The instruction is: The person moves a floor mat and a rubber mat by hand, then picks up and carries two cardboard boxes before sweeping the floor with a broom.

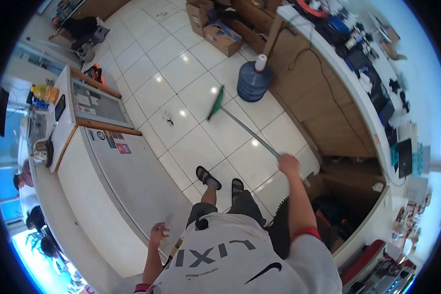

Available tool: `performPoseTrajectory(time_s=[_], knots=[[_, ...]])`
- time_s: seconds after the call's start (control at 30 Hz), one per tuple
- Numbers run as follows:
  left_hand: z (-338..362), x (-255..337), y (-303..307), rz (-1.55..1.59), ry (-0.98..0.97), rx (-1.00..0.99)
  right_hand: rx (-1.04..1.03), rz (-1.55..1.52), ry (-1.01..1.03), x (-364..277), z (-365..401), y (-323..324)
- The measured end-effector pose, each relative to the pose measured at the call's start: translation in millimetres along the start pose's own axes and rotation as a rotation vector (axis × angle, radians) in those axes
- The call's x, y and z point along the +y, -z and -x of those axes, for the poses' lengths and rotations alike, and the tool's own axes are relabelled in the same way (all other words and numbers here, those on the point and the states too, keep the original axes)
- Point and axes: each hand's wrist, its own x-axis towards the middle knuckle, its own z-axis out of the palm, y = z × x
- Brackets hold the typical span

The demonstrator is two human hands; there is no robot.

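My right hand [289,164] is closed round the upper end of a long grey broom handle. The broom [250,131] slants away across the tiles, and its green head [216,103] with a dark edge rests on the floor. A small heap of dark litter [169,121] lies to the left of the broom head. Low on the left, my left hand [159,234] hangs beside the fridge with its fingers curled. Something clear, perhaps plastic, shows at its fingers, but I cannot make out what it is.
A blue water jug [254,81] stands right of the broom head, near a wooden counter [323,93]. Cardboard boxes [222,39] sit behind it. A white fridge [137,171] lines the left. More dark specks [162,14] lie on the far tiles. An open cabinet [350,196] is at my right.
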Motion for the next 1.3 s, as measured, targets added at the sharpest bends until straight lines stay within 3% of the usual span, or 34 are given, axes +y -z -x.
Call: performPoseTrajectory(time_s=[0.07,0.1,0.17,0.2,0.27,0.4,0.53,0.63,0.67,0.73,0.77,0.87,0.93,1.0,1.07,1.1,1.17,1.23,1.3], knots=[[-17,-11,0,0.052,0.045,-0.047,-0.128,0.119,-0.074,39,66,37],[-20,-8,-3,0.036,0.071,-0.098,0.009,-0.006,-0.160,76,88,26],[-32,-9,-4,0.036,0.101,-0.158,-0.147,-0.033,-0.300,83,139,72],[-43,-11,-4,0.032,0.111,-0.194,-0.140,-0.014,-0.299,89,144,68],[-64,-3,0,0.038,0.098,-0.232,-0.182,0.109,-0.567,94,133,49],[-99,37,12,0.049,-0.018,-0.166,-0.136,0.148,-0.466,11,94,5],[-97,86,24,0.254,-0.168,-0.054,-0.136,0.152,-0.317,-97,52,39],[-96,90,18,0.339,-0.130,0.005,-0.188,0.060,-0.174,-114,-40,7],[-97,81,13,0.385,-0.110,0.023,-0.189,0.103,-0.142,-128,-50,17],[-98,57,-1,0.502,-0.031,0.015,-0.261,-0.090,-0.049,-175,-73,41],[-97,46,-11,0.571,-0.003,0.053,0.042,0.156,0.182,-181,-83,42],[-72,2,-56,0.749,0.199,0.209,-0.055,0.085,0.388,-192,-139,77],[-51,-13,-100,0.877,0.187,0.371,-0.317,-0.126,0.073,-210,-163,140],[-23,-1,-147,1.120,0.181,0.565,-0.111,0.323,0.812,-235,-181,193],[-5,2,-206,1.195,0.304,0.505,-0.154,0.477,0.949,-285,-168,226],[6,11,-222,1.068,0.490,0.419,-0.176,0.592,1.022,-303,-153,238],[8,12,-297,1.248,0.474,0.524,-0.242,0.815,1.106,-346,-112,242],[8,27,-339,1.411,0.433,0.633,-0.339,1.090,1.245,-378,-76,209],[31,64,-365,1.551,0.454,0.587,-0.476,1.209,1.446,-382,-53,149]])
